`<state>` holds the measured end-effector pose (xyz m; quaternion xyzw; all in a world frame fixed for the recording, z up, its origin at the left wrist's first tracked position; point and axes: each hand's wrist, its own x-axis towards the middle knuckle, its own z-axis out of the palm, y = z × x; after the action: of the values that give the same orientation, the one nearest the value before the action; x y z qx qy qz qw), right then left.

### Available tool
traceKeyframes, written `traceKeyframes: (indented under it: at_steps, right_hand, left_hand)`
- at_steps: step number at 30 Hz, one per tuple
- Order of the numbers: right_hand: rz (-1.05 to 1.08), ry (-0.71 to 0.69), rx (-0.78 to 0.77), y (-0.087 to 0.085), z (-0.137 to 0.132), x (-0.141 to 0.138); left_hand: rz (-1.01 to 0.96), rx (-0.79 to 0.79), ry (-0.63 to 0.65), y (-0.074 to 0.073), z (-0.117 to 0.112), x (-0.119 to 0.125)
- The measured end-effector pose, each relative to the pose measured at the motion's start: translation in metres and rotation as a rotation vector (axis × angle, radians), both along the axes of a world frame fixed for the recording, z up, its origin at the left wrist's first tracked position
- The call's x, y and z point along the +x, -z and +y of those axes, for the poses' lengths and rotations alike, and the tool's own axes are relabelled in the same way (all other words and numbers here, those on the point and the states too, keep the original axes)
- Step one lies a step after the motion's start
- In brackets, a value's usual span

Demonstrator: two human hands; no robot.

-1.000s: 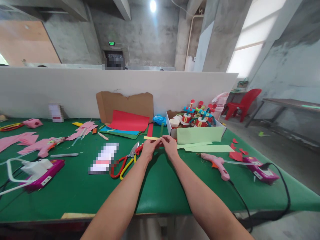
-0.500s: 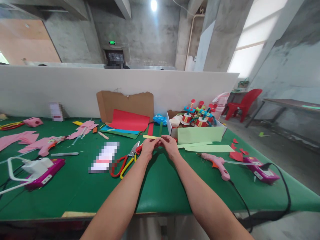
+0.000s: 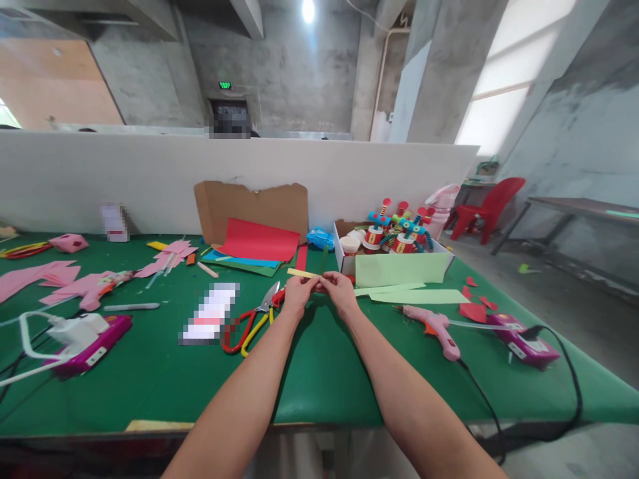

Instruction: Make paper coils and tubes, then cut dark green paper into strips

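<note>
Bare concrete room; a white partition (image 3: 150,179) is set behind the green table (image 3: 319,386). The hands are held together over the table's middle. The left hand (image 3: 298,296) is pinched shut on a yellow strip (image 3: 301,273), which sticks out to its left. The right hand (image 3: 340,293) is pinched shut at the strip's other end, fingertips partly hidden. Scissors (image 3: 252,318) are seen just left of the left hand. A glue gun (image 3: 432,322) is laid right of the right hand, with a box (image 3: 399,266) of paper figures beyond it. Red paper (image 3: 259,241) is propped on cardboard (image 3: 249,203) beyond the hands.
</note>
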<state>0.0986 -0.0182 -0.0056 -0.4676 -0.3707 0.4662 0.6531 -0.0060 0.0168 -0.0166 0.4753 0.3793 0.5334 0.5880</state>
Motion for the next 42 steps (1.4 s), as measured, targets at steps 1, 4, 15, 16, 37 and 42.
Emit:
traceKeyframes:
  at_steps: [1,4,15,16,37,42]
  right_hand:
    - [-0.006,0.000,0.000,0.000,0.000,0.000]
    - [-0.036,0.023,0.014,0.001,0.001,-0.001]
    - [-0.023,0.005,-0.033,-0.004,-0.003,0.002]
    - [-0.035,0.003,-0.047,-0.005,-0.004,0.003]
    - [0.010,-0.019,-0.040,-0.012,-0.007,0.006]
    - [0.008,0.035,-0.018,-0.011,-0.005,0.003]
  left_hand:
    - [0.022,0.006,-0.006,0.000,0.000,0.000]
    - [0.032,0.009,-0.014,0.001,0.001,0.000]
    - [-0.031,0.018,-0.012,0.001,0.000,0.000]
    - [0.011,0.032,-0.024,-0.001,0.000,-0.001]
    - [-0.007,0.050,0.003,-0.006,-0.004,0.000]
    - [-0.093,-0.002,0.016,-0.007,-0.007,0.002]
